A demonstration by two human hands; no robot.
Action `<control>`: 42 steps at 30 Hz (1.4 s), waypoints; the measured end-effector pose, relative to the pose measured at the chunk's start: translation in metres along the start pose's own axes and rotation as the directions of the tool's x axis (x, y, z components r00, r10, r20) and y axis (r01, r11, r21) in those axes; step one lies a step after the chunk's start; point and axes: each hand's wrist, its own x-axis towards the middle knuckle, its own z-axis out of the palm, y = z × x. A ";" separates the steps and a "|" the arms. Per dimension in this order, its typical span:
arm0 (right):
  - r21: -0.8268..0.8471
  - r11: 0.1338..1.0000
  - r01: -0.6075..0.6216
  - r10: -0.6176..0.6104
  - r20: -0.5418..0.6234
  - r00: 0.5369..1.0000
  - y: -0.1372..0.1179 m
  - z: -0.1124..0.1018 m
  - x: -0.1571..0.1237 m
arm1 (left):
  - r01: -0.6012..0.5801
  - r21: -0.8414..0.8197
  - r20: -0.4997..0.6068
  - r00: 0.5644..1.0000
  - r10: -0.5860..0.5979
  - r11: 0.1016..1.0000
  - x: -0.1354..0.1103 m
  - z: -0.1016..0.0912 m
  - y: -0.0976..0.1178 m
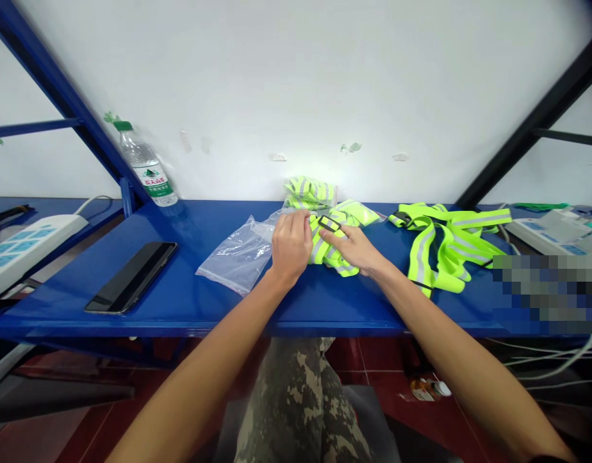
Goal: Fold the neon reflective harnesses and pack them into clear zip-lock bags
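Between my hands, just above the blue table, is a bunched neon-yellow reflective strap [341, 262] with grey stripes. A black buckle [330, 223] sits on its upper side. My right hand [348, 245] grips the strap from the right, thumb beside the buckle. My left hand [292, 244] is closed at the strap's left edge, its fingertips hidden from me. Left of it lies a clear plastic bag [240, 254]. Behind the hands rests a bagged bundle of the same yellow strap [308, 191]. A loose heap of yellow reflective straps [445, 241] spreads to the right.
On the blue table [189, 218], a black phone [132, 276] lies at left and a water bottle [148, 167] leans by the wall. White power strips [40, 247] are at both sides. Blue frame posts rise left, dark ones right. Another bottle [428, 389] lies on the floor.
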 end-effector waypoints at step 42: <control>-0.265 0.921 0.285 -0.279 0.061 0.958 0.001 0.006 0.006 | -0.065 -0.185 0.021 0.997 0.070 0.981 0.005 0.000 0.008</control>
